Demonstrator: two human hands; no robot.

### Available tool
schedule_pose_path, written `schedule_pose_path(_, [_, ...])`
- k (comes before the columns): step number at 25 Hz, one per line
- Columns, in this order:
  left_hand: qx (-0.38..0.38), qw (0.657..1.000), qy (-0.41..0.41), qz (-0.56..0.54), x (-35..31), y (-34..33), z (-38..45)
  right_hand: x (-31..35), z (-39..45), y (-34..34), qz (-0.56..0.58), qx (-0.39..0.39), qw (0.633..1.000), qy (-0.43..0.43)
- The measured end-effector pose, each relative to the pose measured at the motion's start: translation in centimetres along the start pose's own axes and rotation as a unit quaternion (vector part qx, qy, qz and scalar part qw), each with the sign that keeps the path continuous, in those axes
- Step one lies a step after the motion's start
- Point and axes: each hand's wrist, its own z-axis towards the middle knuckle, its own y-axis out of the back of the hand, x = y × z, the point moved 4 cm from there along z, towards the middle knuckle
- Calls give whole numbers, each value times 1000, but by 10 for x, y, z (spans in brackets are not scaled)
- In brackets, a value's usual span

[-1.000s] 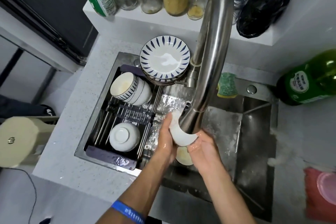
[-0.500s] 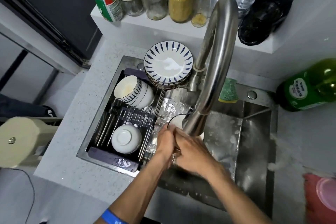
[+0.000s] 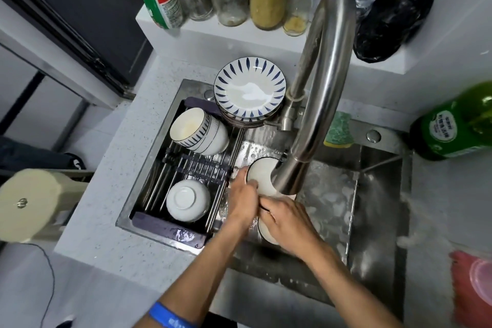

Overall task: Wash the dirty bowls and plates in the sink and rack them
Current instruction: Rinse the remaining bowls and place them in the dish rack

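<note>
I hold the white bowl (image 3: 260, 176) under the faucet (image 3: 314, 104), left hand (image 3: 243, 201) gripping its rim, right hand (image 3: 286, 221) curled around it. Rack (image 3: 170, 226) adjoins left; bare sink (image 3: 378, 194) floor lies right.

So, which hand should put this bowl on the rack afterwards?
Probably the left hand: it grips the bowl by its rim and is next to the rack. The right hand is farther away.

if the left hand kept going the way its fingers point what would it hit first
The left hand points up and right at the white bowl it already grips under the faucet spout. Past the bowl, the spout is probably next, though depth is unclear.
</note>
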Motion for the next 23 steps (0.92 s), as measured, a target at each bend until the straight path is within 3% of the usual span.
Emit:
schedule_pose_path(2, [31, 1000, 0, 4, -2, -4, -4, -1, -1, -2, -60, -4, 996, 59])
schedule_pose_path(4, [3, 1000, -26, -9, -6, 3, -3, -5, -1, 6, -9, -22, 1000, 2])
schedule_pose_path(6, [48, 998, -1, 45, 0, 1, 7, -2, 0, 6, -6, -12, 999, 36])
schedule_pose_path(8, [91, 993, 52, 48, 8, 2, 3, -8, 0, 5, -84, -5, 992, 94])
schedule_pose_path(12, [91, 977, 54, 186, 11, 1, 8, -13, -6, -1, -194, 48, 974, 103])
schedule_pose_path(15, [133, 938, -23, 320, -15, -20, 8, -15, -10, -13, -209, 94, 968, 102])
schedule_pose_path(18, [186, 911, -47, 366, -42, -31, 6, -18, -13, -6, -198, 63, 977, 52])
schedule_pose_path(20, [163, 892, -83, 414, -38, -31, 16, -17, -16, -2, -202, 36, 978, 33])
schedule_pose_path(22, [98, 937, -85, 326, -20, -27, 15, -12, -12, 0, -195, -8, 981, 7])
schedule_pose_path(23, [75, 973, -53, 210, -9, -25, 9, -7, -9, 1, -193, -32, 981, -3])
